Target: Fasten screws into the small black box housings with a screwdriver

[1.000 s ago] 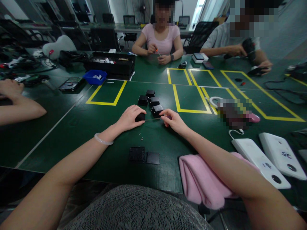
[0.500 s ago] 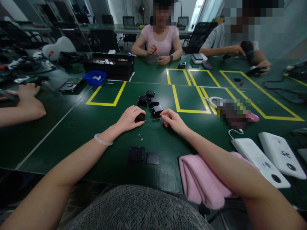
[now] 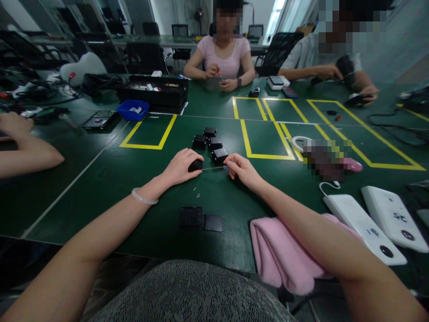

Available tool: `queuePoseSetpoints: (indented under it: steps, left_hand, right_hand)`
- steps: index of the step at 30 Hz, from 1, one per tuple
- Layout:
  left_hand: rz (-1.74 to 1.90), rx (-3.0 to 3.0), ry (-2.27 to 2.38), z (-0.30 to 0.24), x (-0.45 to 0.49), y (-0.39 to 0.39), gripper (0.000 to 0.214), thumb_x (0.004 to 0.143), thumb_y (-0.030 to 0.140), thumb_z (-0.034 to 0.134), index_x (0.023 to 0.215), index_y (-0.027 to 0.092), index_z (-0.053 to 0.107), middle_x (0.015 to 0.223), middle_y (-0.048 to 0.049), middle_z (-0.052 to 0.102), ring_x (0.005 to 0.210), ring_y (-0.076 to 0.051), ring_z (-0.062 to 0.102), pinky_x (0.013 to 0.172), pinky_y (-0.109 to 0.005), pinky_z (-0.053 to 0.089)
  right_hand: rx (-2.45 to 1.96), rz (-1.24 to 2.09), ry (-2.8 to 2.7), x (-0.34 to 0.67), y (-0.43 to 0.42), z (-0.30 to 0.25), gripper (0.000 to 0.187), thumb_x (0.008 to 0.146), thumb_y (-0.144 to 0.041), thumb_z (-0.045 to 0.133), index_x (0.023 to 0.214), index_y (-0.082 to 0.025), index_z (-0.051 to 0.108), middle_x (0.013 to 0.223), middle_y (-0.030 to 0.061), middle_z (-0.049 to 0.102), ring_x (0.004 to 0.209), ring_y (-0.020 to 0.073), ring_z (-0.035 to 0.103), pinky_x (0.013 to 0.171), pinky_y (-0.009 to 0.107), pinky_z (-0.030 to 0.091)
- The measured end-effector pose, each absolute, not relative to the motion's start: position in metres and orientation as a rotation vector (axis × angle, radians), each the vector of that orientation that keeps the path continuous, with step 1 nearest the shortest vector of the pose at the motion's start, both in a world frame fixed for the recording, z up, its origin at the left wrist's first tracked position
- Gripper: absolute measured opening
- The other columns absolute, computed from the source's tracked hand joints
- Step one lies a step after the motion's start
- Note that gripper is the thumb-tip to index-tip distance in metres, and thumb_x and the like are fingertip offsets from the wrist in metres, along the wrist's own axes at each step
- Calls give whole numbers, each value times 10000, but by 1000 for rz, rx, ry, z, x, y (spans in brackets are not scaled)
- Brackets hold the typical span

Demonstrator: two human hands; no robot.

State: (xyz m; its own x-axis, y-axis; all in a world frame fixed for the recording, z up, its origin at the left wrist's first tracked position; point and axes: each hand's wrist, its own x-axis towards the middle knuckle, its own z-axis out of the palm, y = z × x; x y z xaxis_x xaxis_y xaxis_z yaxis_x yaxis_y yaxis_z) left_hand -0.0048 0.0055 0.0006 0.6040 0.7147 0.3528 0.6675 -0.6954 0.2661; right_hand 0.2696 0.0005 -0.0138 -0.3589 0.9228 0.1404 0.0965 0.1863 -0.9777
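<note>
My left hand (image 3: 182,166) is closed around a small black box (image 3: 195,166), holding it on the green table. In my right hand (image 3: 241,169) is a screwdriver (image 3: 214,168); its thin shaft points left and its tip meets the side of the box. The fingers hide most of its handle. Just beyond the hands sit several similar black boxes (image 3: 215,143). Nearer to me lie a few tiny screws (image 3: 197,195). Below those are an open black case half (image 3: 191,218) and a flat black cover (image 3: 213,222), side by side.
A pink cloth (image 3: 281,255) lies under my right forearm, beside two white power banks (image 3: 365,228). A blue tray (image 3: 132,110) and a black bin (image 3: 154,94) stand at the back left. Co-workers sit across the table, and another person's arm (image 3: 30,152) rests at left.
My hands hold the same pose, with the screwdriver against the box. At the left, the other person's hand has moved further left.
</note>
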Motion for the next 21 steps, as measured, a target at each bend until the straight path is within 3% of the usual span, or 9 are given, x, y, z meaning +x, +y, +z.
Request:
queuePoseSetpoints:
  steps: [8,16,21]
  left_hand:
    - [681,2708,1163,2,-4,4,280,914,293,670,1177,204,630,1176,-97,693,1102,-298,621,1043,-527,481]
    - [665,2708,1176,0,-4,5,283,912,306,673,1173,204,633,1184,-98,696,1114,-297,616,1057,-523,471]
    - [659,2711,1182,0,-5,6,279,915,315,671,1170,207,633,1180,-91,695,1114,-293,619,1060,-514,471]
  right_hand:
    - [-1007,1248,-1636,269,-2,-10,299,893,-473,697,926,-205,568,577,-93,492,466,91,493,496,232,354]
    - [-986,1323,-1609,269,0,-14,336,928,-529,659,916,-207,568,495,-126,368,433,93,436,492,234,371]
    - [-1005,1267,-1633,270,-2,-10,282,903,-457,688,944,-207,564,554,-102,475,462,95,485,503,232,367]
